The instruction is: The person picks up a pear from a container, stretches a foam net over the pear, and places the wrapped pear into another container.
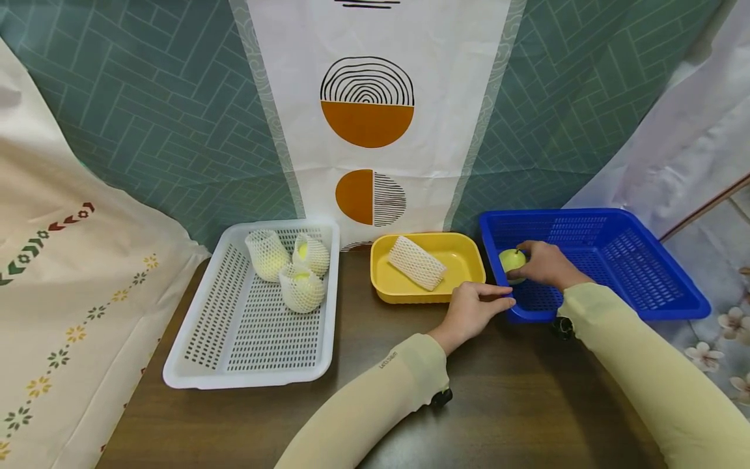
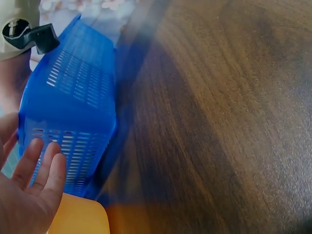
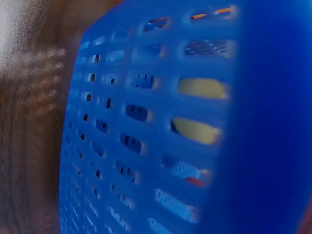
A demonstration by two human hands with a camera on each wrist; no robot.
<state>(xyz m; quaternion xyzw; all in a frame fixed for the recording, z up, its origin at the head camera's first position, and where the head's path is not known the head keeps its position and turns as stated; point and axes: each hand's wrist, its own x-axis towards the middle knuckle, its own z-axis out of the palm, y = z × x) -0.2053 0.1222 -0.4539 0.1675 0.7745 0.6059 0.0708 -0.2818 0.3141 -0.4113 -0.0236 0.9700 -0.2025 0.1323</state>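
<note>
In the head view, a yellow-green pear [image 1: 512, 260] with a short stem is at the left end of the blue basket [image 1: 668, 273]. My right hand [image 1: 547, 264] reaches over the near rim and grips the pear from the right. My left hand [image 1: 471, 312] pinches the basket's near-left rim with thumb and index finger; its other fingers are spread beside the outer wall in the left wrist view. Through the basket's slots [image 3: 136, 112], the right wrist view shows pale yellow patches; the right hand's fingers are hidden there.
A yellow tray [image 1: 404, 296] holding an unfilled white foam net [image 1: 417, 262] stands left of the blue basket. Farther left, a white basket [image 1: 246, 380] contains three fruits in foam nets [image 1: 303, 288]. Everything stands on a dark wooden table [image 1: 375, 391], with curtains behind.
</note>
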